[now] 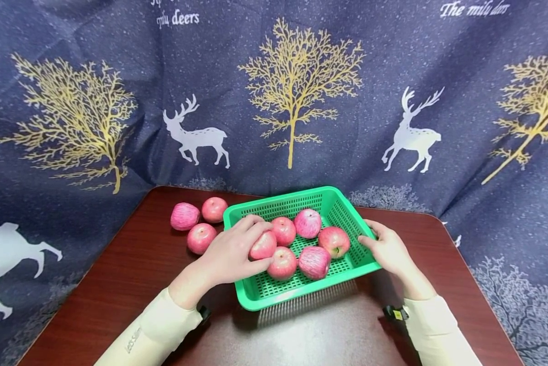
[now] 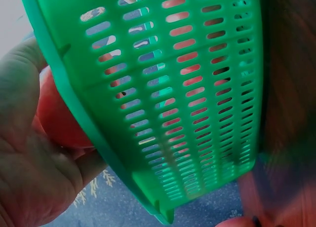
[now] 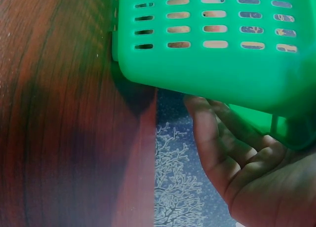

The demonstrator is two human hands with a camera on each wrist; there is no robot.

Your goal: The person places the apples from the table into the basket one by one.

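Note:
A green plastic basket (image 1: 301,291) with slotted walls stands on the table and holds several red apples. My left hand (image 1: 234,249) reaches over its left rim and grips an apple (image 1: 263,246) between thumb and fingers. In the left wrist view that apple (image 2: 61,113) shows between the palm and the rim. Close by in the basket lie another apple (image 1: 283,263) and a streaked pink one (image 1: 314,262). My right hand (image 1: 389,250) grips the basket's right rim, thumb over the top. From the right wrist view, its fingers (image 3: 205,128) curl under the rim, partly hidden.
Outside the basket, to its left, three more apples lie on the dark red wooden table (image 1: 118,284): a streaked one (image 1: 184,216), one at the back (image 1: 214,210) and one in front (image 1: 201,238). A dark blue curtain (image 1: 264,101) with deer and trees hangs behind the table.

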